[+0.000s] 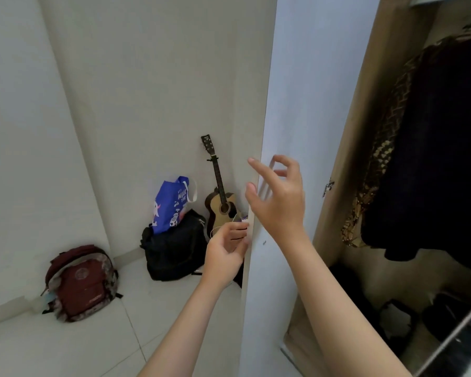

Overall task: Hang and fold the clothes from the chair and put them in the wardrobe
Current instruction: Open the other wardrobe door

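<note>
White wardrobe door [297, 104] edge, left hand [226, 248] fingers curled round it, right hand [279, 200] spread, raised

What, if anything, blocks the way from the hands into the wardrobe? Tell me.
Nothing visible blocks it. The wardrobe door stands open, with the left hand at its edge and the right hand in front of it; dark hanging clothes fill the right side.

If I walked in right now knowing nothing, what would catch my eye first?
Two bare hands at the edge of an open wardrobe door: the left hand by its edge, the right hand raised in front of it, fingers spread. Right of it, dark clothes hang inside the wardrobe; in the far corner a guitar leans against the wall.
</note>
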Demonstrator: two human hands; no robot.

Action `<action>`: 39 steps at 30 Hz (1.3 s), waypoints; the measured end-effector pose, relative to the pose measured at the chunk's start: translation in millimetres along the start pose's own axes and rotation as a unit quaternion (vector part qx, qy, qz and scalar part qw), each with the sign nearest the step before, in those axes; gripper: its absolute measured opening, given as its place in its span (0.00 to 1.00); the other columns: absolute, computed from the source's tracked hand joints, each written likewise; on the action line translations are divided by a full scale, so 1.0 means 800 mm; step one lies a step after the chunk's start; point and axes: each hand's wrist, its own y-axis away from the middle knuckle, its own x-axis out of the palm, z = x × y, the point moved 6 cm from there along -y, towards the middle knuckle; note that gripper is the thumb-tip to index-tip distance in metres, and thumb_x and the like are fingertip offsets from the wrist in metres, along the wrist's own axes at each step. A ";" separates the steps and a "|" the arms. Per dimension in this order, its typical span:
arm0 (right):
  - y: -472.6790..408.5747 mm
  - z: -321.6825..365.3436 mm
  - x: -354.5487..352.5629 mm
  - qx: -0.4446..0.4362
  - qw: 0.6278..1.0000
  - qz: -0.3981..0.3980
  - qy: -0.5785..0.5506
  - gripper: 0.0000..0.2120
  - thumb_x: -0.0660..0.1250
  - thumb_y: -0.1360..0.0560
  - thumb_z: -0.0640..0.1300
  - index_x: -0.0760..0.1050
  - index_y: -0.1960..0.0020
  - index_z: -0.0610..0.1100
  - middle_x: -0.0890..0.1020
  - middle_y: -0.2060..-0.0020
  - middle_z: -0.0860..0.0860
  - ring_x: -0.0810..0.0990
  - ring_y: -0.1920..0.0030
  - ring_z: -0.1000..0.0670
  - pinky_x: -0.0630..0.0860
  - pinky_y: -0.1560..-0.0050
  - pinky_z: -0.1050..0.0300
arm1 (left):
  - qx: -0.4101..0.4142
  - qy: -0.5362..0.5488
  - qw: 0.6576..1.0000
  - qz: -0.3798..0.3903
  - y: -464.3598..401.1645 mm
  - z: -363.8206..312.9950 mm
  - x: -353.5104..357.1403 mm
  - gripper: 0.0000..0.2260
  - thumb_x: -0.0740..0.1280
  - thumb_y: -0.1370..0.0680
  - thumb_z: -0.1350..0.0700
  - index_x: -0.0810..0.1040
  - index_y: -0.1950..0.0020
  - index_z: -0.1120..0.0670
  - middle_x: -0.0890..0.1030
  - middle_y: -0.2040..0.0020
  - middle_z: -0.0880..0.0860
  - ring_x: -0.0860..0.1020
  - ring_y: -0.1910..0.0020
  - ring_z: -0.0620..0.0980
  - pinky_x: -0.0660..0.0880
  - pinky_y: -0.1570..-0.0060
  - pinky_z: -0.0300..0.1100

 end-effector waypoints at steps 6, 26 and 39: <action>0.021 -0.014 -0.065 -0.020 0.999 -0.025 -0.008 0.19 0.73 0.30 0.42 0.79 0.39 0.46 0.75 0.41 0.41 0.77 0.50 0.47 0.73 0.48 0.64 | -0.001 0.029 0.998 0.054 0.012 -0.007 0.039 0.06 0.68 0.26 0.67 0.80 0.51 0.59 0.83 0.57 0.59 0.82 0.58 0.50 0.79 0.51 0.43; 0.059 -0.184 -0.356 0.110 0.885 0.019 0.452 0.41 0.69 0.28 0.46 0.49 0.22 0.52 0.47 0.22 0.43 0.54 0.24 0.42 0.54 0.32 0.25 | 0.291 -0.125 0.899 0.302 0.009 -0.066 0.393 0.31 0.74 0.31 0.53 0.65 0.32 0.41 0.57 0.30 0.47 0.59 0.30 0.47 0.67 0.35 0.45; 0.026 -0.373 -0.448 0.235 0.822 0.070 0.514 0.43 0.66 0.27 0.60 0.37 0.26 0.67 0.32 0.24 0.45 0.28 0.26 0.43 0.34 0.35 0.28 | 0.384 -0.166 0.888 0.192 -0.042 -0.039 0.577 0.37 0.77 0.35 0.56 0.67 0.30 0.43 0.58 0.32 0.56 0.59 0.31 0.60 0.46 0.30 0.36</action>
